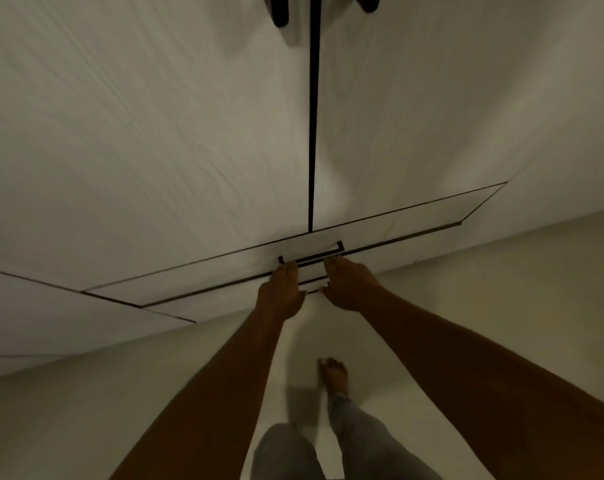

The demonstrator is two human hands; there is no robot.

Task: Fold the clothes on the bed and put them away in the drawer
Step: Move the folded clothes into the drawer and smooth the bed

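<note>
Head view, drawer (397,225): low in the white wardrobe (155,133), front flush, appears shut.
Left hand (282,289): fingers straight, tips at the black handle (311,255); holds nothing.
Right hand (349,284): likewise, just to the right.
Clothes: none visible.
Progress: drawer either just filled or about to be opened; cannot tell which.
Room: pale floor (501,289), dim light.
</note>
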